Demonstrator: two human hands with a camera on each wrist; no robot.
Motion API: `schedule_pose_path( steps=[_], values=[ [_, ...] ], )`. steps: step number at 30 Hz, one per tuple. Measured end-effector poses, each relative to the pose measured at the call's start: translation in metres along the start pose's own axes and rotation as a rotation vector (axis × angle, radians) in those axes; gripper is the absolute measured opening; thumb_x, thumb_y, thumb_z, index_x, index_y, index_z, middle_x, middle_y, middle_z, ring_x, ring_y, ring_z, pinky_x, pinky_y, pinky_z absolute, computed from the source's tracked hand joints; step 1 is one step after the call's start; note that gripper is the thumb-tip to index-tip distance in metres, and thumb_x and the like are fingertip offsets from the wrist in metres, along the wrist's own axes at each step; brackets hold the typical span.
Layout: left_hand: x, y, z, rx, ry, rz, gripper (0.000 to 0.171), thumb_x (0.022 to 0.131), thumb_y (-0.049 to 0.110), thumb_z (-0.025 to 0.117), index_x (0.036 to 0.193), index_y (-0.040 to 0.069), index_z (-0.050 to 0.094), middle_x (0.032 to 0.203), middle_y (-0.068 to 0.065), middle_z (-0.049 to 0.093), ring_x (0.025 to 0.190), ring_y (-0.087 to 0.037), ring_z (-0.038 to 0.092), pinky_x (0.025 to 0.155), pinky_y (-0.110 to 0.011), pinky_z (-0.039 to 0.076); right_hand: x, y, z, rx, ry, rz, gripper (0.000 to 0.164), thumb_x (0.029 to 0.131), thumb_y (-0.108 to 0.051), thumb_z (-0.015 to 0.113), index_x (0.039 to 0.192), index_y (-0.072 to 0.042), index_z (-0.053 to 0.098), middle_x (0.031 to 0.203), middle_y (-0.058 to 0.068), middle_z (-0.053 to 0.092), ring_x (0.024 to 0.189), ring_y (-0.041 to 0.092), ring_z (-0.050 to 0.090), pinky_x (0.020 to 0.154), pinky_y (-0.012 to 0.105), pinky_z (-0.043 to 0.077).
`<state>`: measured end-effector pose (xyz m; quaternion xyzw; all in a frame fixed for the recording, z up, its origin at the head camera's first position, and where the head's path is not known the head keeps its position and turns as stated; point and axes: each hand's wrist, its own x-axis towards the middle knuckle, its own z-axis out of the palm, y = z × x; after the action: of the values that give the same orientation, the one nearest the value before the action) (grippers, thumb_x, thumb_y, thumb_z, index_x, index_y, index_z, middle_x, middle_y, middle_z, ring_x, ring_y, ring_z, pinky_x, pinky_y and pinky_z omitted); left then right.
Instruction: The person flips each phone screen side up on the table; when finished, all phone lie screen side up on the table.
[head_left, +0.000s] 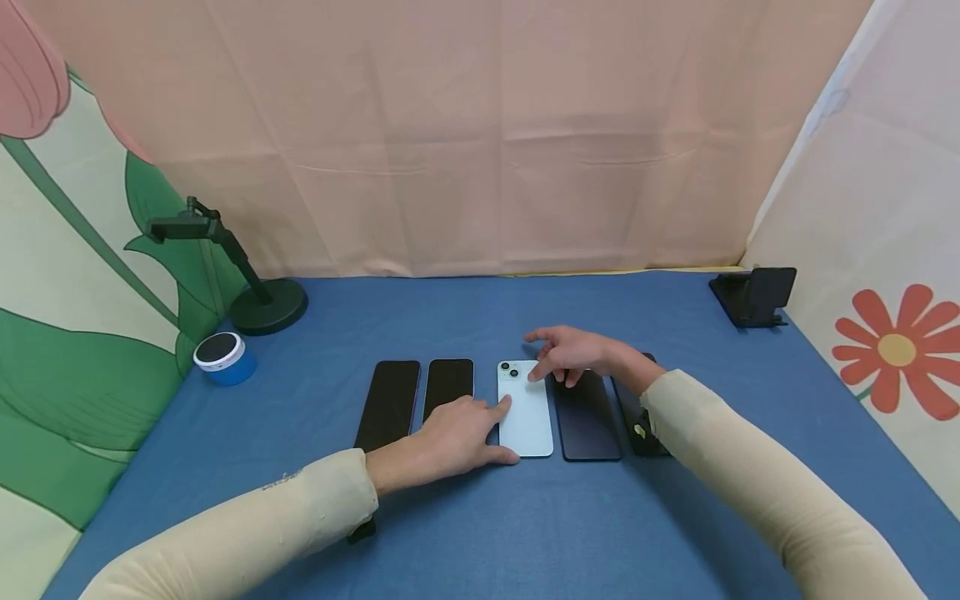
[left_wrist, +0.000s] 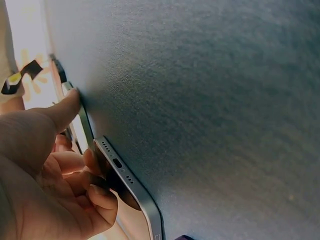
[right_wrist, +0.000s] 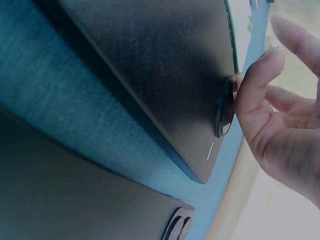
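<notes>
A pale blue-white phone [head_left: 525,425] lies face down on the blue cloth, its camera end away from me. My left hand [head_left: 453,437] reaches it from the left, thumb at the lower edge and index fingertip by the left side. Over the upper end is my right hand [head_left: 577,350], thumb near the camera lenses and index finger stretched leftward. A dark navy phone [head_left: 588,429] lies to its right, partly under the right hand. Left of it is a black-screened phone [head_left: 450,379], half hidden by the left hand; its port end [left_wrist: 117,162] shows in the left wrist view.
Another black-screened phone [head_left: 388,400] is at the row's left end, a dark phone [head_left: 637,429] at its right, partly behind the wrist. Farther left stand a black round-based stand [head_left: 268,308] and a blue-and-white cylinder [head_left: 232,367]. A small black stand [head_left: 757,296] sits back right.
</notes>
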<state>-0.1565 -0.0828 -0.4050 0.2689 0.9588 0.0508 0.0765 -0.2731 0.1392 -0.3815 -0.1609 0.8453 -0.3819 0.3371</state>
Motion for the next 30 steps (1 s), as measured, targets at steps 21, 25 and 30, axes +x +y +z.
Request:
schedule_pose_path(
  steps=[21, 25, 30],
  values=[
    [-0.002, -0.006, 0.0, -0.041, -0.009, 0.018, 0.082, 0.086, 0.062, 0.069, 0.151, 0.017, 0.047, 0.108, -0.006, 0.07, 0.092, -0.018, 0.062, 0.069, -0.031, 0.052, 0.0, 0.021, -0.006, 0.127, 0.004, -0.065, 0.062, 0.088, -0.019, 0.077, 0.145, -0.02, 0.055, 0.087, 0.005, 0.054, 0.064, 0.017, 0.043, 0.056, 0.032, 0.041],
    [-0.002, -0.006, -0.001, -0.046, -0.014, 0.016, 0.082, 0.085, 0.062, 0.07, 0.151, 0.018, 0.047, 0.105, -0.006, 0.069, 0.087, -0.016, 0.06, 0.065, -0.029, 0.049, -0.003, 0.019, -0.005, 0.106, 0.013, -0.069, 0.057, 0.086, -0.017, 0.078, 0.141, -0.02, 0.06, 0.097, 0.008, 0.054, 0.063, 0.017, 0.041, 0.056, 0.032, 0.038],
    [-0.002, -0.006, -0.001, -0.049, -0.022, 0.02, 0.083, 0.085, 0.062, 0.069, 0.151, 0.018, 0.047, 0.107, -0.006, 0.07, 0.09, -0.016, 0.061, 0.067, -0.029, 0.051, -0.004, 0.021, -0.004, 0.109, 0.017, -0.072, 0.051, 0.086, -0.015, 0.078, 0.135, -0.022, 0.065, 0.096, 0.009, 0.054, 0.062, 0.017, 0.039, 0.054, 0.032, 0.036]
  ],
)
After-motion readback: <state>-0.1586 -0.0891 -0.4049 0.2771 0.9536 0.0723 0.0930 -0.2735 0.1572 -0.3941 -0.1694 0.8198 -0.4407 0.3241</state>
